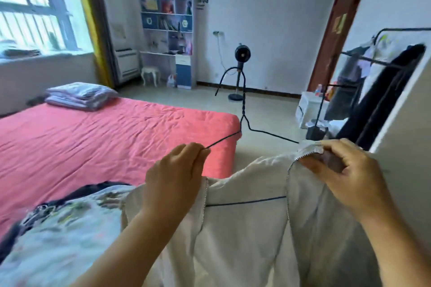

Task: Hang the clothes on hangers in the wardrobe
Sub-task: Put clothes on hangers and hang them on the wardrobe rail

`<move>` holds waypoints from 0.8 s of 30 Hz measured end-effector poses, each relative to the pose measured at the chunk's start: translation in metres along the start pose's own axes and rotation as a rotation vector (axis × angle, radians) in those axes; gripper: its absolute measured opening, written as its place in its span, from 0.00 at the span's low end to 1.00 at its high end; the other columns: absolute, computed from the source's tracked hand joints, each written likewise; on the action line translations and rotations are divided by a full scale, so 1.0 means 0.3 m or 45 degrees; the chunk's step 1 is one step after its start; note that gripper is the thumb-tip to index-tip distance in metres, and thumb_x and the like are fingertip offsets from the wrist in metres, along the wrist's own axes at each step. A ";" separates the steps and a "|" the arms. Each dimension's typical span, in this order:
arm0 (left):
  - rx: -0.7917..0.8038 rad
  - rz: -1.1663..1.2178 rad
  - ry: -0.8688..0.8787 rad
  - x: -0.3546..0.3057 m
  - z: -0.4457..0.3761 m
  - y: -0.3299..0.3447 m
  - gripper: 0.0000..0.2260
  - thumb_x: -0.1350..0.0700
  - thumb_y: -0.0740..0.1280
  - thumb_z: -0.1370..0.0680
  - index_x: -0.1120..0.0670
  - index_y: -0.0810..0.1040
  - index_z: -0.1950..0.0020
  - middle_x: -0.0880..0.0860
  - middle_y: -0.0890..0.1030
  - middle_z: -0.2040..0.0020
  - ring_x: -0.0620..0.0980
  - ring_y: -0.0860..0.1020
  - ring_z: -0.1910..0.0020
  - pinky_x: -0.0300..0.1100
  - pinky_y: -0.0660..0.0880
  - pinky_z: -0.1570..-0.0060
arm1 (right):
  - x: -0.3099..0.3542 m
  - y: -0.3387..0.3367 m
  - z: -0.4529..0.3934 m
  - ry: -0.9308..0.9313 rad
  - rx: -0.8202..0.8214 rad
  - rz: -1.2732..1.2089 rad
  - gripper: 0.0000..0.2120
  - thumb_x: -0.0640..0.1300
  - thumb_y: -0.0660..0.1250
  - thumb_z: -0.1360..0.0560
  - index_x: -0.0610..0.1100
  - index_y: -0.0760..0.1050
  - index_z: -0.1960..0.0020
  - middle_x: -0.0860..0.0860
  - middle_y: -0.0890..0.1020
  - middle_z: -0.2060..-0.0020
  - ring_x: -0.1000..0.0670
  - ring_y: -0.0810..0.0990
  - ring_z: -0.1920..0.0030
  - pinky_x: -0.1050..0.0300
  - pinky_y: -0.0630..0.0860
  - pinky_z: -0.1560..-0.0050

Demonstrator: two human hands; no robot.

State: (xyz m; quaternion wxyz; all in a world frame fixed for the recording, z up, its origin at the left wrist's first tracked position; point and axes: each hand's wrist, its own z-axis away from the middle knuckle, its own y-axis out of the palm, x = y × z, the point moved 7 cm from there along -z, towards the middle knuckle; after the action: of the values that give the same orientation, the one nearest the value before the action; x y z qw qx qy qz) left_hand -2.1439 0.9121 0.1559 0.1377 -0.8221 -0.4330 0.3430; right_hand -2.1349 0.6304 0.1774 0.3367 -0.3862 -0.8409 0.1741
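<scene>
1. Both hands are busy at lower centre of the frame: the left hand (173, 178) pinches the left shoulder wire of a dark hanger (243, 121), and the right hand (345, 172) grips the collar edge of a white jacket (245, 228) by its zip.
2. The jacket hangs open in front of the person, with the hanger's bottom bar showing across the gap between the two zip edges. The hook points up and away, toward the middle of the frame.
3. Only the right shoulder wire appears to run into the cloth, under the right hand. The left shoulder looks not yet seated, so the jacket is probably only half on.
4. Risk: if the right hand lets go early, the cloth may slide off the thin wire and drop.
5. Risk: a thin wire held by a pinch can twist, tipping the hanger and spilling the unseated side.
6. Risk: the open zip teeth may snag on the wire as the collar is pulled over.
7. A rail (368, 59) with dark clothes stands at the right edge, beside a pale panel; carrying the jacket there unevenly loaded could shed it.
8. More clothes (63, 228) lie at lower left on the pink bed (105, 130), still to be hung.
</scene>
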 end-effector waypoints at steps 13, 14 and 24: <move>-0.226 -0.298 -0.478 0.663 -0.058 -0.254 0.24 0.38 0.50 0.27 0.52 0.79 0.57 0.52 0.81 0.63 0.58 0.78 0.62 0.51 0.75 0.65 | 0.317 0.855 -0.416 -0.306 0.379 -0.087 0.33 0.74 0.60 0.42 0.52 0.76 0.48 0.52 0.76 0.55 0.49 0.73 0.48 0.60 0.55 0.48; -0.235 -0.333 -0.515 0.712 -0.058 -0.284 0.23 0.38 0.51 0.27 0.53 0.78 0.58 0.52 0.80 0.64 0.58 0.78 0.62 0.50 0.75 0.64 | 0.364 0.919 -0.435 -0.357 0.410 -0.105 0.34 0.74 0.60 0.43 0.53 0.76 0.46 0.52 0.76 0.54 0.48 0.73 0.46 0.61 0.53 0.49; -0.416 -0.716 -0.900 1.126 -0.091 -0.661 0.20 0.40 0.56 0.26 0.52 0.81 0.56 0.54 0.81 0.61 0.59 0.78 0.58 0.49 0.74 0.60 | 0.850 1.545 -0.557 -0.673 0.677 -0.380 0.36 0.75 0.57 0.44 0.60 0.72 0.40 0.54 0.71 0.55 0.54 0.66 0.49 0.58 0.52 0.55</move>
State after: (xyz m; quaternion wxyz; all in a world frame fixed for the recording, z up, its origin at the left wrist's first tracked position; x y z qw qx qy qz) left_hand -2.1161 1.3027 0.1291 -0.0616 -0.5170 -0.7071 0.4784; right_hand -1.8920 1.1285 0.1504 0.2185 -0.1011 -0.8711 0.4281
